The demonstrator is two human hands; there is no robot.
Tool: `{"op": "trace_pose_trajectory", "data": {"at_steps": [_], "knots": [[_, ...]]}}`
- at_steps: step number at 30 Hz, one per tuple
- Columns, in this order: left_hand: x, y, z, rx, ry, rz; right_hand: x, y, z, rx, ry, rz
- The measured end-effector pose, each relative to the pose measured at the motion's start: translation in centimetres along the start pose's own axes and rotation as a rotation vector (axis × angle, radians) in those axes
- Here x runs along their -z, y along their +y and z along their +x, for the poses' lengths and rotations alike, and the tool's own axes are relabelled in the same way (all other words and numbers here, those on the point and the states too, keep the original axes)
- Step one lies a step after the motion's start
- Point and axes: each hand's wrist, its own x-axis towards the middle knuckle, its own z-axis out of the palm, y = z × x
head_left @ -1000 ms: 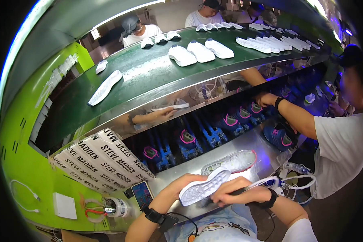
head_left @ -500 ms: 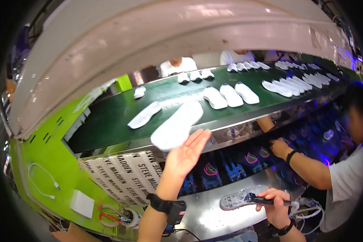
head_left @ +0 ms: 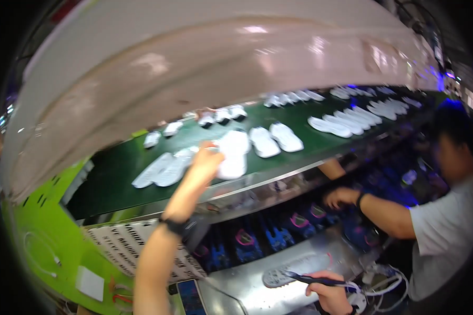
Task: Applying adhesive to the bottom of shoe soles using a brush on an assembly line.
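My left hand (head_left: 209, 156) reaches over the green conveyor belt (head_left: 105, 189), its blurred fingers closed at the left edge of a white shoe sole (head_left: 232, 157). Two more white soles (head_left: 153, 170) lie side by side just left of that hand, and a pair (head_left: 264, 143) lies to its right. My right hand (head_left: 328, 294), low in the view, is closed around a dark-handled, pen-shaped applicator (head_left: 312, 279) with a pale tube behind it. The applicator's tip is over a greyish sole (head_left: 285, 274) lying on the metal table (head_left: 263, 299). Whether the tip touches it, I cannot tell.
A co-worker (head_left: 431, 220) sits at the right, one arm reaching under the belt. Dark blue shoe pieces (head_left: 244, 244) line a lower shelf. A phone (head_left: 190, 296) lies by my left forearm. A pale curved hood (head_left: 194, 68) hangs over the belt. White cables (head_left: 389, 283) loop at lower right.
The white sole at my left palm now lies beside another on the belt's left. My left hand has gone to a different sole. The right hand still holds the applicator; the view has shifted.
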Motion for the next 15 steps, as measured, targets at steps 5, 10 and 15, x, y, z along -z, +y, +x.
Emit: {"op": "trace_pose_trajectory", "data": {"at_steps": [5, 10, 15], "knots": [[2.4, -6.9, -21.0, 0.444, -0.157, -0.833, -2.1, 0.6, 0.6, -0.354, -0.226, 0.597], [-8.2, -19.2, -34.7, 0.698, -0.281, -1.722, -5.4, 4.2, 1.3, 0.046, -0.225, 0.066], [-12.4, -20.0, -35.3, 0.7, 0.046, -1.482, -6.1, 5.1, -1.0, 0.018, -0.446, 0.112]]}}
